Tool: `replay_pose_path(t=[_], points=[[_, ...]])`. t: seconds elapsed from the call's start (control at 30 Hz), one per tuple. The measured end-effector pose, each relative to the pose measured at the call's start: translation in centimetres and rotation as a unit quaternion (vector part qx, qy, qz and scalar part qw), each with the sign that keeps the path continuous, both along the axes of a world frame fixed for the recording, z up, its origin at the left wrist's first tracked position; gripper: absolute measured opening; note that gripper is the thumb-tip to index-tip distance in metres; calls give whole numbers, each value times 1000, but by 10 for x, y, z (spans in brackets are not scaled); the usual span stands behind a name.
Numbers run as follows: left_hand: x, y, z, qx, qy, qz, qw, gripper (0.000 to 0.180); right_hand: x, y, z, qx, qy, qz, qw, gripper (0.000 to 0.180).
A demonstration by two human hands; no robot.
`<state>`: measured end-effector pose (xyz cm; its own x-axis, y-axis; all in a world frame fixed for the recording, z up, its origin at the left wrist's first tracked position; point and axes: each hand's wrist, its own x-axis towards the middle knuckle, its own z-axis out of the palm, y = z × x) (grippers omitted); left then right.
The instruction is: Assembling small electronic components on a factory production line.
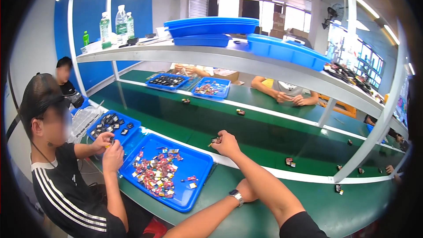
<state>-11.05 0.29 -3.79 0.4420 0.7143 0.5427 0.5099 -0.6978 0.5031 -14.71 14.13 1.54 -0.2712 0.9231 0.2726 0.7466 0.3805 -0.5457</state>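
Note:
My right hand point(228, 144) reaches over the green conveyor belt point(260, 139), fingers pinched on a small electronic part point(216, 141) with a yellowish tip. The part is too small to make out fully. My left hand point(248, 190), with a metal-banded watch point(236, 197) at its wrist, lies low over the green table edge, its fingers hidden behind my right forearm. Left of both hands is a blue tray point(200, 185) with a heap of small red, white and yellow electronic parts point(154, 172).
At the left a seated co-worker point(66, 172) handles a small black part beside a blue tray of black parts point(112, 123). Small parts point(290, 162) sit spaced along the belt. Across it, other people's hands point(291, 98) work. Overhead a shelf point(145, 52) carries blue trays and bottles; a white post point(365, 145) stands right.

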Motion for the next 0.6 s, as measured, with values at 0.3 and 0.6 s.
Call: replay_pose_path(t=[0.3, 0.6], points=[[-3, -13, 23, -142, -43, 71, 986, 30, 217, -116, -5, 149, 169, 50, 973, 54], [0, -11, 21, -340, -244, -15, 908, 30, 248, -178, 0, 137, 134, 153, 970, 57]])
